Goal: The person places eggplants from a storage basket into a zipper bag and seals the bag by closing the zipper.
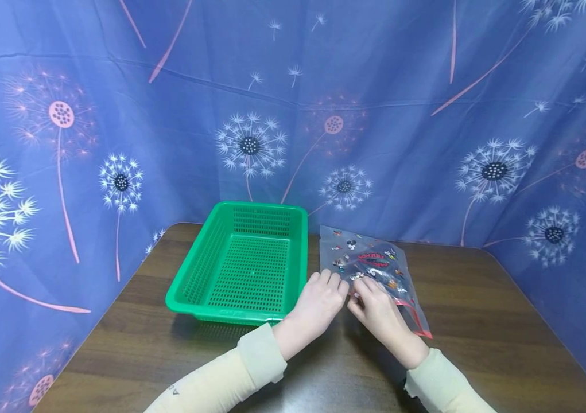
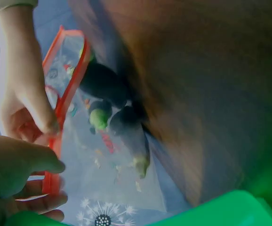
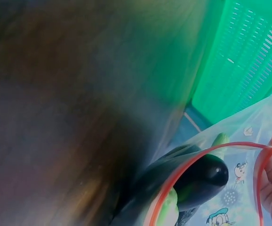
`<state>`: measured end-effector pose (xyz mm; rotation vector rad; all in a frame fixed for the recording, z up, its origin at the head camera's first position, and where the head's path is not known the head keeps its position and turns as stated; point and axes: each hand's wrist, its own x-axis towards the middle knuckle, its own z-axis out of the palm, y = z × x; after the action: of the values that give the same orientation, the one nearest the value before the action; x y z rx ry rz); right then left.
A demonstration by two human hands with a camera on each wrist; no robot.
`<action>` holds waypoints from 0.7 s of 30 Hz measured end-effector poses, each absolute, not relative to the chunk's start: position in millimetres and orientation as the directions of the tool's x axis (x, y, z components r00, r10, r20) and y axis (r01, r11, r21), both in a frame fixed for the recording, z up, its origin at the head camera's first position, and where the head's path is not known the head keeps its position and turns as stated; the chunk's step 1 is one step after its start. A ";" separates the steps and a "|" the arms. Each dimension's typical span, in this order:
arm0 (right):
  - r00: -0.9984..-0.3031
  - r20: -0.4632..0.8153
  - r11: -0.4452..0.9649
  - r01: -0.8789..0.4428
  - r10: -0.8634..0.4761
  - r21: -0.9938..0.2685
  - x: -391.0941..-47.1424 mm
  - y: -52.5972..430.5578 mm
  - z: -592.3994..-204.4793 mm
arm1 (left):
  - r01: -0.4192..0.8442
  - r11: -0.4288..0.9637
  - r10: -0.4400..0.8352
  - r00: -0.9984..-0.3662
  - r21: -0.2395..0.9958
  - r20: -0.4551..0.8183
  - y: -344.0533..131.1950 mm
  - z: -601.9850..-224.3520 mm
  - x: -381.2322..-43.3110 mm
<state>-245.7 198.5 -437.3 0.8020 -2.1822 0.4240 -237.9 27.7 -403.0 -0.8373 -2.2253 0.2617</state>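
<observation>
A clear zip bag (image 1: 334, 244) with cartoon prints and a red zip edge (image 2: 73, 89) lies on the table. Dark eggplants (image 3: 204, 181) with green caps show through its plastic. My left hand (image 1: 318, 302) pinches one end of the zip edge between thumb and fingers. Close beside it, my right hand (image 1: 379, 312) grips the same edge a little further along. Beyond the right hand the bag's mouth gapes, as the left wrist view shows. In the head view both hands hide part of the zip edge.
A green plastic basket (image 1: 300, 246) with slotted walls stands left of the bag, close to my left hand, with nothing in it. Behind the brown wooden table (image 1: 478, 321) hangs a blue cloth (image 1: 406, 143) printed with dandelions.
</observation>
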 end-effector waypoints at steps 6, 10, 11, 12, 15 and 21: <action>-0.509 0.742 0.749 -0.662 -0.436 -0.013 -244.9 198.5 -436.3 | 0.475 0.775 0.625 -0.473 -0.418 0.621 37.1 -403.4 -237.0; -0.510 0.744 0.760 -0.650 -0.433 -0.003 -244.8 197.3 -437.6 | 0.463 0.777 0.622 -0.461 -0.426 0.633 38.4 -402.0 -236.6; -0.510 0.743 0.763 -0.647 -0.433 0.000 -244.7 196.9 -437.8 | 0.460 0.777 0.622 -0.458 -0.430 0.635 38.5 -401.9 -236.6; -0.509 0.744 0.764 -0.645 -0.433 0.003 -244.6 196.6 -438.0 | 0.458 0.777 0.622 -0.457 -0.431 0.636 38.5 -401.8 -236.6; -0.517 0.735 0.767 -0.642 -0.439 0.007 -243.8 195.7 -437.5 | 0.456 0.777 0.623 -0.463 -0.433 0.630 38.1 -402.0 -236.3; -0.521 0.707 0.754 -0.657 -0.478 0.026 -243.0 196.5 -435.3 | 0.460 0.779 0.623 -0.483 -0.427 0.616 37.0 -403.1 -236.1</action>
<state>-243.0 196.5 -435.3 0.8463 -2.2227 0.3161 -236.1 37.0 -403.1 -0.8018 -2.1646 0.2587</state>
